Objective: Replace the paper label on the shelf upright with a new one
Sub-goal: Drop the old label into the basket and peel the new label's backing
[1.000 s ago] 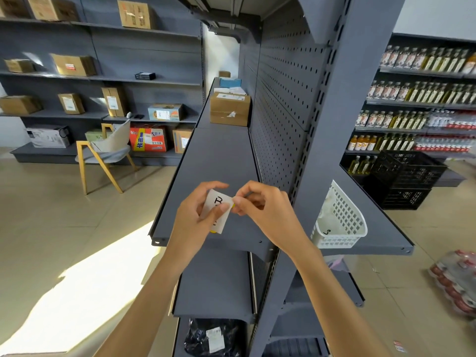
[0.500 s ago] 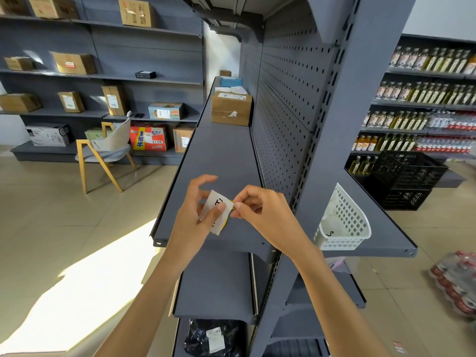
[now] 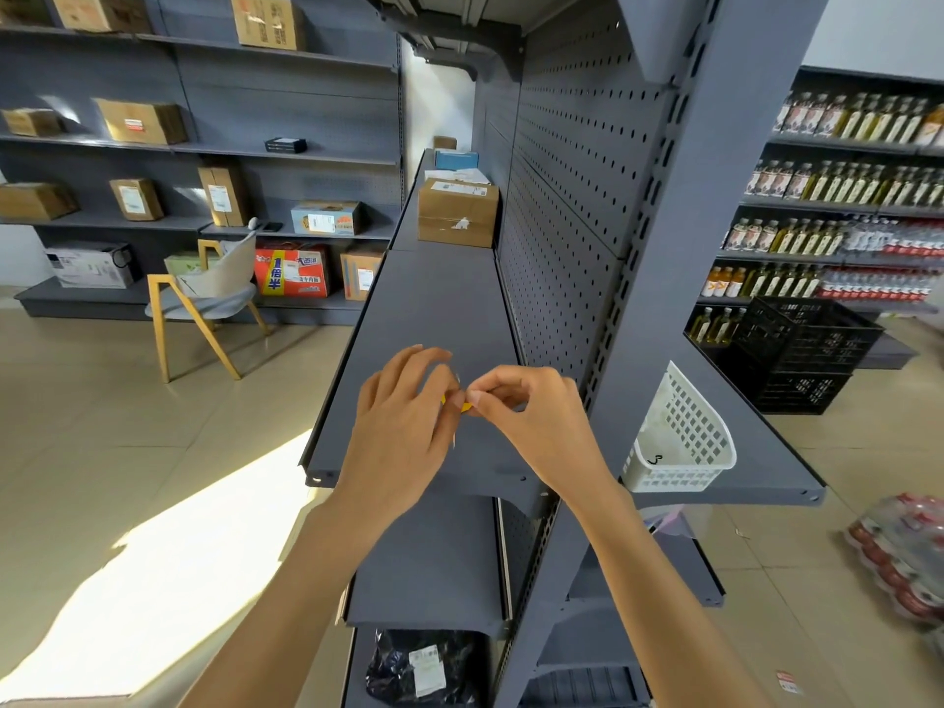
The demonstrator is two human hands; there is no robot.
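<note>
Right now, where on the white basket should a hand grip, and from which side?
Grip the white basket by its top rim at the near, low front wall, coming from above and the aisle side; its mouth is open and the grey upright blocks its left.

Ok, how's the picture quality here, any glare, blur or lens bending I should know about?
In the head view, a blown-out sunlight patch washes out the beige floor at lower left; the wide-angle lens bows the grey metal shelf upright; the left hand hides nearly all of the paper label, leaving only a yellow sliver; the bottles at far right look soft.
</note>
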